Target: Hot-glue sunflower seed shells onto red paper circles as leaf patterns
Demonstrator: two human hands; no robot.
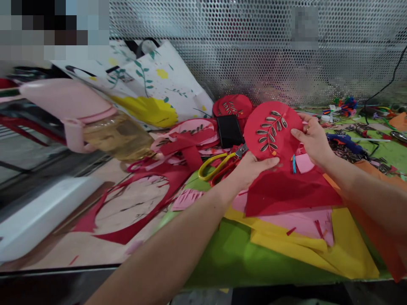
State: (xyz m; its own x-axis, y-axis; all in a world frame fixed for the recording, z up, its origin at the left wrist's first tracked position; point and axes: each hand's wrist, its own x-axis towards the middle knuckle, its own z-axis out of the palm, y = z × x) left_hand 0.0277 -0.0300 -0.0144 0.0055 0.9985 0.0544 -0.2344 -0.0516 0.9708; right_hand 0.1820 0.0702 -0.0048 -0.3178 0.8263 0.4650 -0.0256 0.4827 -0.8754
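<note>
Between my two hands I hold up a round red paper disc (pixel 254 123), decorated with sunflower seeds laid out like a leafy branch. My left hand (pixel 252 169) pinches its lower edge, thumb on the front. On the right edge, my right hand (pixel 311 137) grips it between thumb and fingers. Scissors (pixel 219 165) with yellow and red handles lie just left of my left hand. Below the disc are red sheets (pixel 292 195), a pink piece (pixel 304 164) and a small blue strip (pixel 294 164). More seed-decorated red discs (pixel 233 106) lie behind.
A black phone (pixel 229 131) rests on the discs. A pink-lidded bottle (pixel 117 135) and patterned bag (pixel 168 80) stand left. A cut-out red sheet (pixel 124 235) lies nearby. At right are a blue glue gun (pixel 345 143) and scattered seeds. Perforated metal (pixel 254 46) closes the back.
</note>
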